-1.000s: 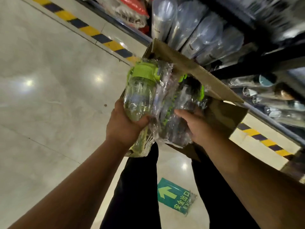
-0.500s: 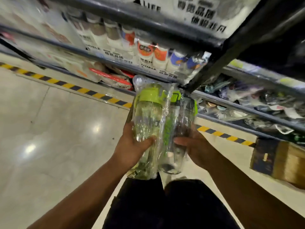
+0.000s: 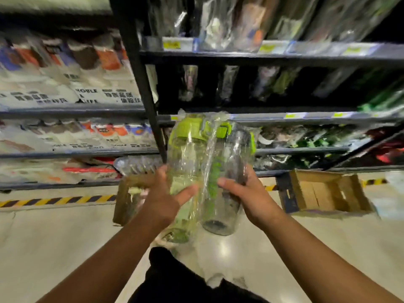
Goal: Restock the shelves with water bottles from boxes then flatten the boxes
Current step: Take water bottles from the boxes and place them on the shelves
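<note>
Two plastic-wrapped water bottles are held upright side by side in front of the dark shelves. My left hand grips the green-lidded clear bottle around its lower half. My right hand grips the dark-tinted bottle from the right. An open cardboard box lies on the floor to the right, below the bottom shelf. A second cardboard box sits on the floor behind my left hand, with wrapped items inside.
A black upright post divides the shelving. Left of it stand rows of boxed goods; right of it are wrapped bottles on several shelves. Yellow-black tape runs along the floor by the shelf base. My dark trousers show at the bottom.
My view has swung up from the floor and box toward the shelves. Both hands carried the two bottles out of the box and raised them in front of the shelves.
</note>
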